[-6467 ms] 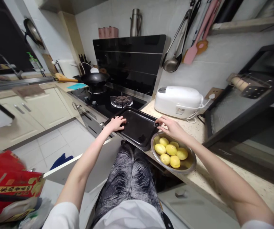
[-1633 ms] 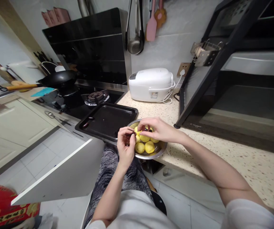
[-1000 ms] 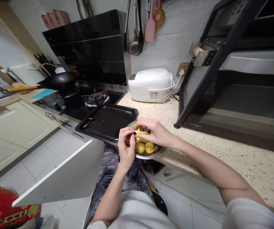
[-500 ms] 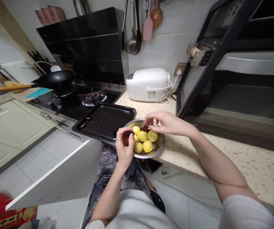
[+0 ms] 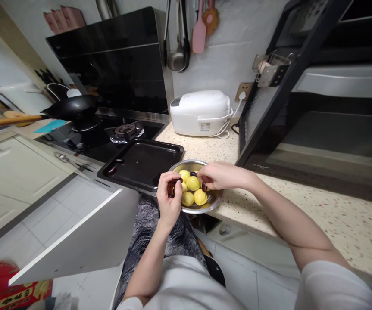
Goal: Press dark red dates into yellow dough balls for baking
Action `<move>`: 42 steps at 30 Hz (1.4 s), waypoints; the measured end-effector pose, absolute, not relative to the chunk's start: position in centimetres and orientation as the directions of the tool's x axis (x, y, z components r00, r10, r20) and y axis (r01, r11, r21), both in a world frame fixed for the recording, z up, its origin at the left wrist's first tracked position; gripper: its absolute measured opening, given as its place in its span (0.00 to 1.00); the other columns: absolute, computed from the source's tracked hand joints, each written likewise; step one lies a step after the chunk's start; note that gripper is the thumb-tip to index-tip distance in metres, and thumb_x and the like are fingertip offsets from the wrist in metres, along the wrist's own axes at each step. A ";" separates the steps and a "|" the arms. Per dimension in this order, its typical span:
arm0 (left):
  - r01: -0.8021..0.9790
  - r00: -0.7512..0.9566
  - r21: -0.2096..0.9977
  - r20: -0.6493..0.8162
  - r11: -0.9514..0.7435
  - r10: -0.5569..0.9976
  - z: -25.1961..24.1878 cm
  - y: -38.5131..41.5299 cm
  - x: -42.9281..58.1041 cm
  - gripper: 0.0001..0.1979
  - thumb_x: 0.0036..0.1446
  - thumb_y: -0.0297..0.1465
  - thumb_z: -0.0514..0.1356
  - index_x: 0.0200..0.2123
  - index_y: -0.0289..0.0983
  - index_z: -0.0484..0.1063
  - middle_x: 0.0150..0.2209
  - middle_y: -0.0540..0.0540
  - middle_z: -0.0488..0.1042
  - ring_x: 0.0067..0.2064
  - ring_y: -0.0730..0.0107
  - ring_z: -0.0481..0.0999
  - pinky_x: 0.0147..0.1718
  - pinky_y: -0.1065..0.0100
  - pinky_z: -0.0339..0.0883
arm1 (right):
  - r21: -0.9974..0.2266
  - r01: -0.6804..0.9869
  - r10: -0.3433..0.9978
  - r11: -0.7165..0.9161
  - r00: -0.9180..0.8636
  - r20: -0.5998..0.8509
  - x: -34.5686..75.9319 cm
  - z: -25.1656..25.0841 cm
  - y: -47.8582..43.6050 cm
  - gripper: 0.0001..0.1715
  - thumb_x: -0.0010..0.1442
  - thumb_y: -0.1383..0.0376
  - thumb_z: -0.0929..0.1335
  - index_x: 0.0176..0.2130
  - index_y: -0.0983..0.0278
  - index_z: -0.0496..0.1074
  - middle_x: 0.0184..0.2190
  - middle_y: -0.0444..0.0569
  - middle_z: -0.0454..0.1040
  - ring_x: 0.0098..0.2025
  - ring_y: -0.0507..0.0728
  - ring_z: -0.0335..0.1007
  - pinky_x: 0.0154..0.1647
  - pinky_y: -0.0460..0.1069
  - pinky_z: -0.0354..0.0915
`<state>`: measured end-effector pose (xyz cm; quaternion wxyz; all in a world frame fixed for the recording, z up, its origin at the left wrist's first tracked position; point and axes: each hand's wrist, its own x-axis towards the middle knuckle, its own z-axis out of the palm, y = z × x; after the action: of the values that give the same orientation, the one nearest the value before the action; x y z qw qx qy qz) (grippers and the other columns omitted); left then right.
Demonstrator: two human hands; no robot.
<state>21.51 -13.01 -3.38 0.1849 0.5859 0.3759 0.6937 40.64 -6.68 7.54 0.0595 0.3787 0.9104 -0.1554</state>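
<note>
Right hand (image 5: 220, 175): grip closed, fingertips pinching one dark grape-like oval (image 5: 204, 187) low over the right side of the steel bowl (image 5: 201, 211). Whether the oval touched metal or fruit there could not be told.

Left hand (image 5: 169, 196): grip curled around a few more dark ovals (image 5: 179, 180) at the bowl's left rim; exact count hidden by the fingers.

In the bowl: several lemons (image 5: 193, 184), with a single dark oval (image 5: 193, 174) lying among them toward the rear.

Just left of the bowl: black baking tray (image 5: 137, 159), two dark pieces near its far-left side. Behind, on the speckled surface (image 5: 334, 215): white rice cooker (image 5: 201, 114), well apart.

Risks, as judged: the smooth ovals could slip from the left grip if the fingers loosened; lemons could roll if nudged; a forearm knock could tip the bowl, which stood near the front edge.
</note>
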 end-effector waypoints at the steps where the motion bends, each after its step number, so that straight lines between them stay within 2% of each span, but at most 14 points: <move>1: 0.187 -0.245 0.738 0.674 -0.648 0.697 -3.4 -13.0 21.5 0.05 0.70 0.33 0.59 0.45 0.40 0.74 0.45 0.43 0.73 0.47 0.63 0.75 0.47 0.63 0.72 | -0.241 0.710 0.674 0.662 -0.704 -0.223 40.5 7.5 -6.7 0.08 0.54 0.72 0.71 0.36 0.62 0.76 0.30 0.43 0.78 0.29 0.53 0.67 0.29 0.48 0.51; 7: 0.195 -0.237 0.721 0.692 -0.665 0.682 -3.2 -13.2 21.6 0.05 0.70 0.32 0.59 0.45 0.40 0.74 0.45 0.44 0.73 0.48 0.64 0.75 0.47 0.64 0.72 | -0.271 0.706 0.679 0.654 -0.706 -0.199 39.9 7.2 -6.7 0.05 0.57 0.70 0.73 0.35 0.63 0.74 0.30 0.44 0.78 0.31 0.53 0.69 0.30 0.48 0.52; 14: 0.206 -0.222 0.712 0.702 -0.671 0.677 -3.1 -13.3 21.6 0.05 0.70 0.30 0.59 0.45 0.39 0.75 0.45 0.44 0.74 0.48 0.65 0.75 0.47 0.65 0.72 | -0.313 0.716 0.700 0.624 -0.690 -0.184 40.1 7.2 -6.5 0.09 0.56 0.70 0.74 0.38 0.63 0.74 0.32 0.45 0.79 0.32 0.54 0.71 0.31 0.47 0.53; 20: 0.188 -0.226 0.715 0.698 -0.673 0.679 -3.1 -13.2 21.7 0.04 0.70 0.30 0.60 0.46 0.39 0.74 0.45 0.45 0.74 0.48 0.66 0.75 0.47 0.67 0.72 | -0.453 0.534 0.648 0.714 -0.750 0.136 40.0 7.3 -7.1 0.02 0.63 0.69 0.71 0.39 0.63 0.74 0.34 0.46 0.80 0.35 0.54 0.73 0.37 0.47 0.60; 25: 0.192 -0.245 0.723 0.690 -0.663 0.681 -3.3 -13.2 21.7 0.07 0.69 0.31 0.62 0.49 0.40 0.73 0.45 0.45 0.74 0.46 0.68 0.77 0.45 0.69 0.72 | -0.496 0.345 0.537 0.797 -0.781 0.319 39.0 7.0 -8.0 0.06 0.67 0.66 0.70 0.45 0.63 0.74 0.42 0.49 0.80 0.42 0.56 0.76 0.44 0.49 0.66; 31: 0.148 -0.254 0.748 0.661 -0.647 0.706 -3.8 -13.2 21.7 0.10 0.68 0.32 0.64 0.51 0.41 0.71 0.45 0.46 0.73 0.44 0.70 0.77 0.43 0.71 0.72 | -0.489 0.224 0.430 0.843 -0.827 0.363 38.1 6.2 -8.1 0.10 0.69 0.68 0.68 0.50 0.63 0.76 0.45 0.52 0.79 0.45 0.57 0.76 0.48 0.51 0.70; 35: 0.150 -0.239 0.734 0.677 -0.662 0.696 -3.9 -13.1 21.5 0.12 0.67 0.34 0.64 0.51 0.41 0.71 0.46 0.46 0.73 0.45 0.68 0.76 0.44 0.70 0.72 | -0.480 0.216 0.415 0.850 -0.837 0.357 38.1 6.0 -7.9 0.09 0.70 0.67 0.68 0.48 0.64 0.77 0.45 0.52 0.78 0.44 0.56 0.75 0.48 0.51 0.69; 39: 0.201 -0.224 0.700 0.714 -0.685 0.664 -3.7 -13.1 21.3 0.08 0.73 0.35 0.57 0.50 0.39 0.72 0.44 0.45 0.73 0.45 0.67 0.75 0.45 0.68 0.71 | -0.496 0.208 0.416 0.843 -0.837 0.355 38.0 6.2 -7.9 0.05 0.68 0.65 0.71 0.44 0.64 0.77 0.38 0.48 0.76 0.38 0.55 0.72 0.41 0.49 0.67; 42: 0.248 -0.246 0.705 0.710 -0.665 0.660 -3.4 -13.2 21.4 0.10 0.75 0.33 0.52 0.48 0.39 0.73 0.43 0.45 0.74 0.46 0.68 0.75 0.47 0.67 0.71 | -0.521 0.205 0.426 0.828 -0.835 0.348 38.3 6.6 -7.8 0.04 0.67 0.65 0.72 0.42 0.64 0.76 0.38 0.48 0.76 0.38 0.54 0.72 0.41 0.49 0.66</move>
<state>21.40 -13.20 -3.44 0.1493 0.5957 0.3812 0.6910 38.34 -7.79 6.63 -0.2311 0.1701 0.9278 -0.2386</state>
